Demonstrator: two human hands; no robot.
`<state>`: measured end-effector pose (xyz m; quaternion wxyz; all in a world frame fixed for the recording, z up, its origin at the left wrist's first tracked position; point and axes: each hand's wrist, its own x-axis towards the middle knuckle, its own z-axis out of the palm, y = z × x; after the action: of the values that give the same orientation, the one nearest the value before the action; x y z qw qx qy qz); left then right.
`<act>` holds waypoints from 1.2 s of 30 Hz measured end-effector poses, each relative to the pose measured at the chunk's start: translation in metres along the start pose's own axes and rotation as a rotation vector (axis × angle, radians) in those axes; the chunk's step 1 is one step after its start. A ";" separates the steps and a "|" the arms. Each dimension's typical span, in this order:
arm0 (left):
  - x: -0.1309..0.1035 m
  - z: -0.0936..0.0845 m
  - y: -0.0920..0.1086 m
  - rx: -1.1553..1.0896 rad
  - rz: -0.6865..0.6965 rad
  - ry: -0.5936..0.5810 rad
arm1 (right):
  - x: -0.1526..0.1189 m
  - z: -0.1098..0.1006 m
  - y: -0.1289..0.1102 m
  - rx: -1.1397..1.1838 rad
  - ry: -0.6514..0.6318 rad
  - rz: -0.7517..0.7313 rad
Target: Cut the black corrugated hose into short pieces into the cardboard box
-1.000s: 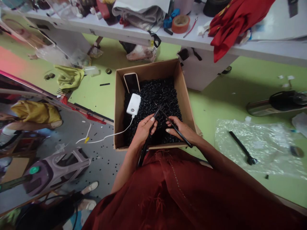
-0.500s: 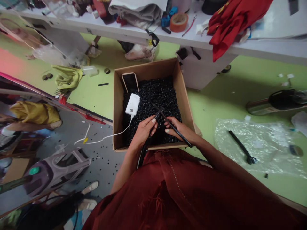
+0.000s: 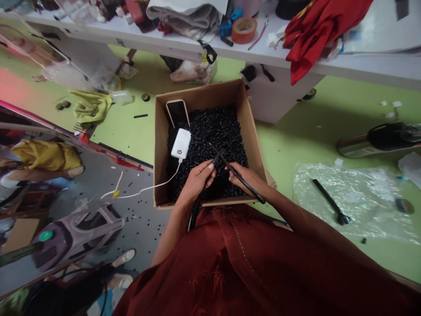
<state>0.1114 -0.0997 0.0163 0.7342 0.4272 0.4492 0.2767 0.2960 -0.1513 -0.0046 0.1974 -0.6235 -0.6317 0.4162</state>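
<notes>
My left hand (image 3: pixel 199 177) is closed round a black cable (image 3: pixel 195 213) with a ribbed end (image 3: pixel 217 159) that sticks up past the thumb. The cable runs down from the fist toward my lap. In my right hand (image 3: pixel 246 177) lies a long thin dark tool (image 3: pixel 247 186), gripped between thumb and fingers; its kind is unclear. The tool's narrow far part crosses beside the ribbed end. Both hands are above a cardboard box (image 3: pixel 257 151) filled with small shiny black pieces (image 3: pixel 215 125).
A white power bank (image 3: pixel 180 143) with a cable and a phone (image 3: pixel 178 113) rest in the box. On the right lie a plastic bag (image 3: pixel 305 193), a black tool (image 3: pixel 330 204) and a flask (image 3: pixel 357 145). A cluttered white shelf (image 3: pixel 184 41) spans the far side. Another person's feet (image 3: pixel 125 259) show lower left.
Both hands stay over the box with the same things in them. The right fingers and the tool have shifted slightly; the whole view has moved a little.
</notes>
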 end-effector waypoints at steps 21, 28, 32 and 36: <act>0.004 -0.003 -0.005 0.066 -0.016 0.063 | -0.001 0.004 0.003 0.017 0.035 0.070; 0.001 -0.002 -0.004 -0.007 -0.031 0.052 | -0.002 0.001 0.001 0.090 0.024 0.105; -0.004 -0.003 -0.002 -0.178 -0.062 -0.005 | -0.004 0.000 -0.002 0.263 0.022 0.229; -0.013 -0.006 0.003 -0.265 -0.068 -0.078 | -0.004 0.001 0.000 0.393 0.051 0.258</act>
<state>0.1006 -0.1058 0.0233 0.8100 0.3216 0.3941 0.2918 0.2961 -0.1557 -0.0037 0.2761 -0.6589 -0.4483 0.5373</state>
